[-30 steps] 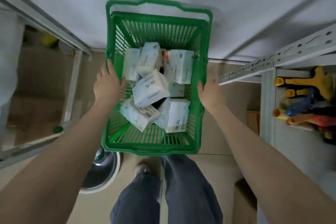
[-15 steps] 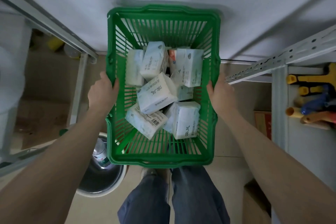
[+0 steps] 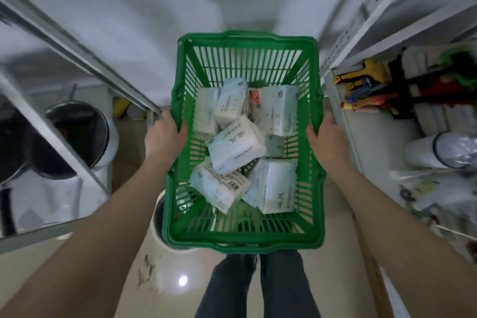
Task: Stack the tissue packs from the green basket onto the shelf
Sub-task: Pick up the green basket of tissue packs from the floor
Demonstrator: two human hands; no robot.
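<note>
I hold a green plastic basket (image 3: 245, 239) in the air in front of my legs. My left hand (image 3: 164, 134) grips its left rim and my right hand (image 3: 326, 138) grips its right rim. Several white and pale blue tissue packs (image 3: 236, 148) lie jumbled inside, one (image 3: 273, 184) at the near right, another (image 3: 219, 186) at the near left. A white metal shelf (image 3: 343, 121) stands to the right of the basket, another shelf frame (image 3: 59, 137) to the left.
The right shelf carries coloured hand tools (image 3: 369, 90), a roll of plastic cups (image 3: 438, 148) and bagged goods. Dark metal pots (image 3: 80, 134) sit on the left shelf. A white bucket (image 3: 157, 222) stands on the tiled floor under the basket. A white wall is ahead.
The basket has moved lower and toward me, and its handle no longer stands up behind it. The view shifted so more of both shelves shows. Both hands kept their hold on the rims.
</note>
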